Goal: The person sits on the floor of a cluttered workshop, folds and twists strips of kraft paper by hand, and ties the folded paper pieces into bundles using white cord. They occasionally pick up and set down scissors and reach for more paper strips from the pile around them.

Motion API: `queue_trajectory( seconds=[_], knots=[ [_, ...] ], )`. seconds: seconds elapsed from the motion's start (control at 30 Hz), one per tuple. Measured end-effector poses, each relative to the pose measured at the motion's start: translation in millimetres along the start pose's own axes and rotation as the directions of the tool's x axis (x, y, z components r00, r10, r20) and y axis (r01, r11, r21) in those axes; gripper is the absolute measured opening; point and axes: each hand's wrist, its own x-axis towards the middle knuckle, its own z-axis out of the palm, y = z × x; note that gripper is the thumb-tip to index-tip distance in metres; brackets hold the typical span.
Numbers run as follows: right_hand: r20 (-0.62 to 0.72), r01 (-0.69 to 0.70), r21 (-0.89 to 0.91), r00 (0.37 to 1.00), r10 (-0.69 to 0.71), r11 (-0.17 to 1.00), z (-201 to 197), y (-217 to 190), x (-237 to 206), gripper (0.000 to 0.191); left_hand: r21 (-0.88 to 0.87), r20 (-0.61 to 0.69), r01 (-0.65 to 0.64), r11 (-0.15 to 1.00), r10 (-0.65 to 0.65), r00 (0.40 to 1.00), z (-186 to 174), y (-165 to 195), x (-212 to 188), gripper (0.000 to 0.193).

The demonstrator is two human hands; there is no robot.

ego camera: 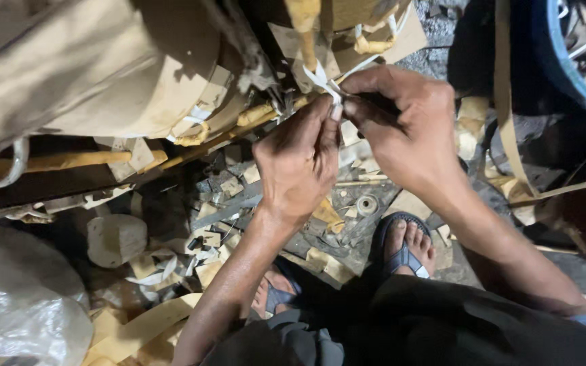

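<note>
A crumpled clear plastic bag [18, 305] lies at lower left.

Single head cam, looks steeply down, close on hands [347, 135], feet, littered floor [239, 203].

between the left hand [298, 163] and right hand [401, 132], a white strip [323, 81]; tan cane [205, 139] left of them (yellowish); blue sandals [401, 257] below; blue rim [564, 61] far right.

Bare forearms; dark shorts [442, 325]; blue-strapped sandals [405, 257].
</note>
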Motion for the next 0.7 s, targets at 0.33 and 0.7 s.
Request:
queue_trajectory(
  seconds=[0.33,0.7],
  knots=[
    [0.552,0.592,-0.406,0.766,-0.329,0.696,-34.0,-32.6,28.7,0.036,-0.425,-0.149,0.184,0.886,-0.269,0.952,-0.8,17.5,-18.6,0.019],
    [0.790,0.783,-0.563,0.416,0.451,0.264,-50.8,-57.4,87.1,0.064,-0.226,-0.091,0.020,0.974,-0.042,0.995,2.3,-11.8,-13.8,0.012]
  ],
)
